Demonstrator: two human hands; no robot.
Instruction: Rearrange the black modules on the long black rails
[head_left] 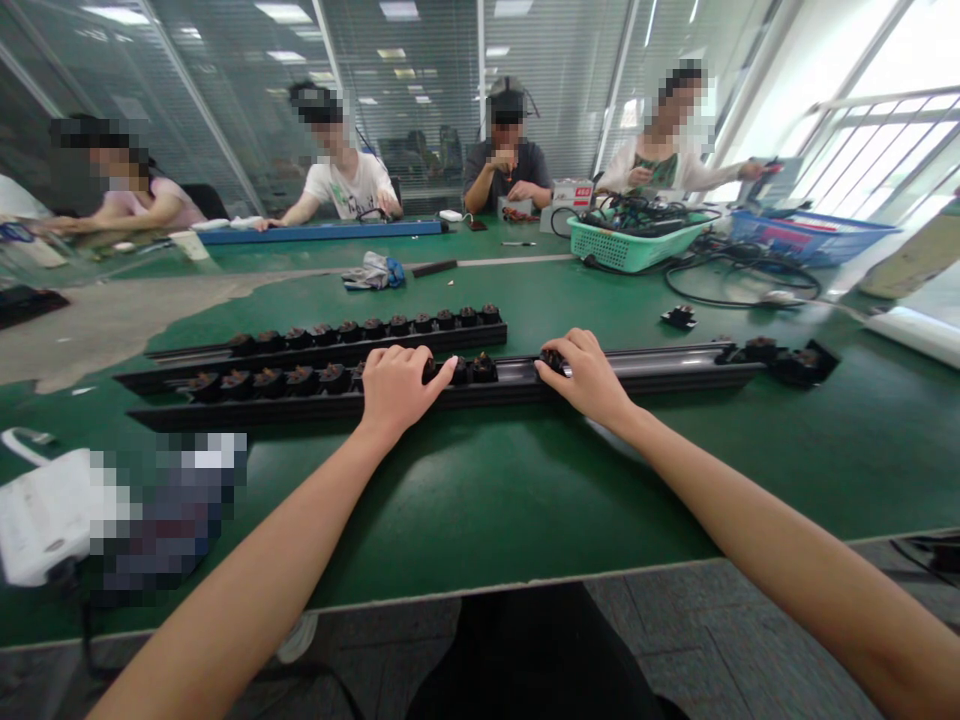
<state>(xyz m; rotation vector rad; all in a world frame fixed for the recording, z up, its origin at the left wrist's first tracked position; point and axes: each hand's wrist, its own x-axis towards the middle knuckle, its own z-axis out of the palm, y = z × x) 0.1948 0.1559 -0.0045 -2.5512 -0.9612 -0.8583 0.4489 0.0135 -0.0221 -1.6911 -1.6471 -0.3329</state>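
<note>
A long black rail (675, 370) lies across the table in front of me, with a row of round black socket modules (268, 382) seated in its left part. My left hand (401, 388) is closed over the rail and the modules in it, its thumb along the near side; what lies under the palm is hidden. Just right of it, another module (484, 367) shows in the channel. My right hand (583, 372) pinches a single black socket module (551, 360) at the channel, apart from the row. To its right, the channel shows bare metal.
Behind lies a second black rail (450, 338) with several modules. Loose modules (806, 362) sit at the rail's right end, one (679, 317) farther back. A green basket (637, 250) of cables, a glove (373, 271) and a white adapter (64, 515) are around. Several people sit opposite.
</note>
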